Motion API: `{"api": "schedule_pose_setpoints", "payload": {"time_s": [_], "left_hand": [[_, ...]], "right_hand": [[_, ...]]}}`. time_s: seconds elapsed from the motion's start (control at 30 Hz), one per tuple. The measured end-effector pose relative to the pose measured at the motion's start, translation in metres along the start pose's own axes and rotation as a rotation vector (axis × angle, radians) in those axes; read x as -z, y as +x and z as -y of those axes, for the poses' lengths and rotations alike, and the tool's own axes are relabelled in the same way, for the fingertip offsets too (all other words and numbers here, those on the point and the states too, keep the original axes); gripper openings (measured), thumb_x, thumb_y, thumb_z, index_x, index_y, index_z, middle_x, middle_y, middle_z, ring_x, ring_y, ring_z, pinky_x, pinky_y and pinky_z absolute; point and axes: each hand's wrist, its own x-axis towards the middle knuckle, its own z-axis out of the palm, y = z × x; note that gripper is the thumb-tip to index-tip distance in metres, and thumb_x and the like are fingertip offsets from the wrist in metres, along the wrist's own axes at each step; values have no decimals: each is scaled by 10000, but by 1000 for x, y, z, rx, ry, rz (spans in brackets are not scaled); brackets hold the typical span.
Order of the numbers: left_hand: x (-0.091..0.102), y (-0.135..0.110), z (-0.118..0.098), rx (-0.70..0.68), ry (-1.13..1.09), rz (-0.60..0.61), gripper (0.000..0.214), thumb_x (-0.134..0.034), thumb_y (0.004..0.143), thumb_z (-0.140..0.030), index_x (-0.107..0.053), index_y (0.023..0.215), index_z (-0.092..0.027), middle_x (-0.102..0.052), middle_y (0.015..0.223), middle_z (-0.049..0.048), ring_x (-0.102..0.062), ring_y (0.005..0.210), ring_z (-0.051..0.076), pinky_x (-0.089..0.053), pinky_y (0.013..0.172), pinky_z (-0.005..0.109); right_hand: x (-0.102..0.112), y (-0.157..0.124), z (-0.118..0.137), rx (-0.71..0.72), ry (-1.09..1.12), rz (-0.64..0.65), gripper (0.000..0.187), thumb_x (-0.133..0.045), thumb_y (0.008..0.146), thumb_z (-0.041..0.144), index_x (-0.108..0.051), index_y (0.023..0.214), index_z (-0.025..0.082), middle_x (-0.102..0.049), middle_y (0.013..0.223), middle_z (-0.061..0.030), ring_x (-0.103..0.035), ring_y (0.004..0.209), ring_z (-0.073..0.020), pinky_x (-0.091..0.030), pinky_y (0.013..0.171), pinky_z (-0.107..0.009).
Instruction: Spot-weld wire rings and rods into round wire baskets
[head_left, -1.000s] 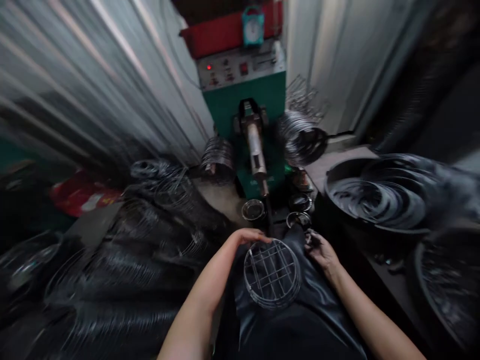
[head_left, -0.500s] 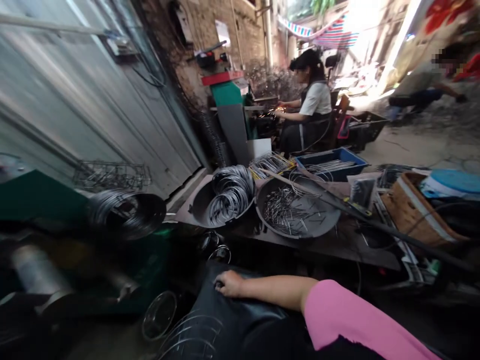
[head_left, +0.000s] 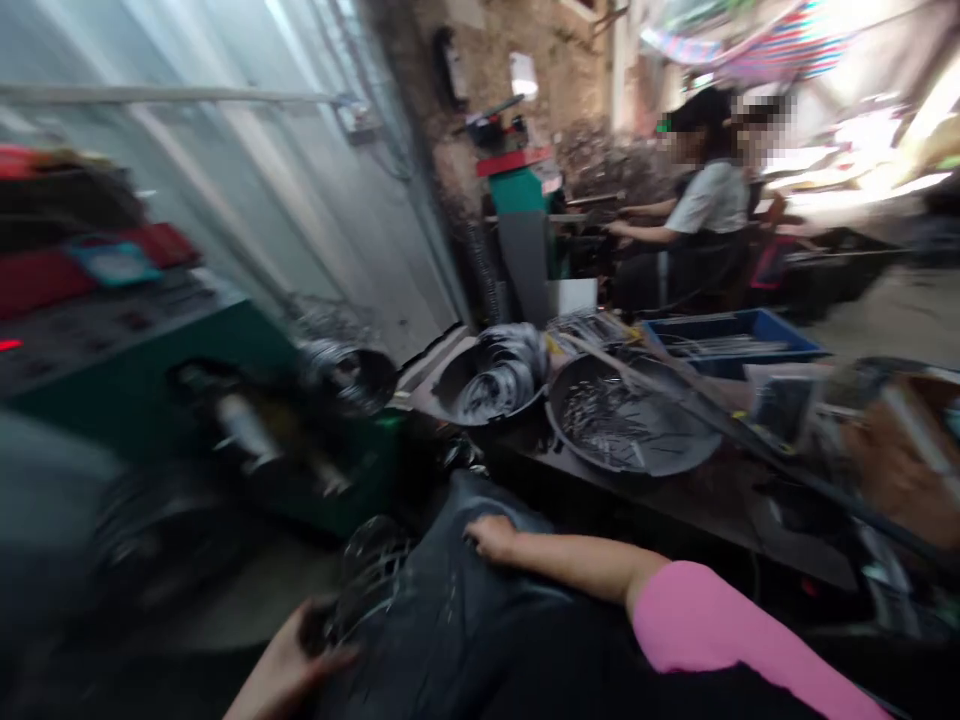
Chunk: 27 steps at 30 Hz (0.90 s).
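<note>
My left hand (head_left: 289, 655) is at the lower left, blurred, with thumb and fingers around the near end of a round wire frame (head_left: 379, 565). The frame's curved wires lean against the dark apron (head_left: 450, 600) over my lap. My right hand (head_left: 493, 538) rests on the apron near my knee, its fingers curled closed. A small dark bit shows at those fingers, too small to name. Beyond my knee, shiny wire rings (head_left: 465, 455) lie low in the shadow.
Ahead on a low table are a pan with wire coils (head_left: 499, 390) and a pan (head_left: 675, 455) of short metal pins. A blue tray (head_left: 810, 345) holds rods. A green machine (head_left: 225, 350) stands left. A person (head_left: 709, 200) sits working at another machine behind.
My view has swung left, so the scene shifts right. My left hand has come into view at the wire frame. My right hand stays closed on my lap.
</note>
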Motion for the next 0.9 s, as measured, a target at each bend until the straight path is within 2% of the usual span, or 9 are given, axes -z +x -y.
{"api": "schedule_pose_setpoints", "payload": {"time_s": [0.07,0.13,0.2,0.27,0.37,0.43,0.57,0.73,0.9], "left_hand": [[2,-8,-19,-44,3,-117,631,-754,400,-430,-520,926,-174,-609,905,69,-593,927,299,-488,833,453],[5,-5,-32,-131,60,-330,646,-772,410,-378,-516,960,-157,-548,1030,88,-531,1043,293,-434,912,453],[9,6,-34,-174,108,-496,662,-791,414,-328,-509,985,-147,-479,1132,107,-464,1131,286,-385,971,434],[11,17,-32,-186,147,-567,656,-795,430,-299,-502,997,-150,-440,1177,111,-432,1157,279,-363,988,425],[6,27,-30,-208,218,-571,648,-795,444,-285,-502,1008,-160,-430,1201,114,-408,1170,284,-330,997,434],[2,30,-32,-222,266,-540,658,-796,446,-300,-501,1019,-166,-438,1206,121,-401,1173,292,-305,997,447],[-6,40,-36,-215,309,-483,652,-781,474,-310,-493,1046,-184,-441,1223,124,-390,1179,299,-271,991,460],[-15,53,-31,-191,293,-445,653,-769,482,-284,-494,1062,-166,-444,1229,131,-381,1182,292,-268,989,439],[-19,65,-20,-154,225,-419,680,-772,469,-281,-497,1079,-161,-432,1241,129,-364,1203,296,-261,1009,434]], "right_hand": [[13,12,12,41,79,22,146,-583,659,95,-680,741,169,-678,739,-36,-622,753,-203,-470,678,-282],[28,31,30,137,122,83,198,-515,729,145,-661,862,157,-674,821,-54,-613,803,-195,-463,729,-298],[45,52,52,228,177,132,262,-507,762,244,-611,992,173,-658,877,-45,-595,831,-184,-458,738,-301],[59,67,76,243,350,232,337,-600,693,300,-570,1009,184,-640,793,-8,-583,743,-159,-452,667,-269],[70,80,108,232,355,490,360,-652,599,248,-541,935,183,-591,659,39,-539,609,-126,-419,567,-237],[67,88,123,252,251,547,328,-658,544,189,-537,849,183,-567,626,53,-516,586,-118,-402,544,-228],[43,105,137,321,90,405,261,-635,525,152,-500,744,199,-534,597,64,-493,580,-118,-377,517,-218],[11,108,127,385,18,151,139,-536,617,150,-507,742,204,-556,637,31,-505,589,-128,-381,552,-232],[2,112,112,450,148,314,130,-474,721,192,-595,770,188,-639,718,-11,-592,693,-155,-445,644,-255]]}}
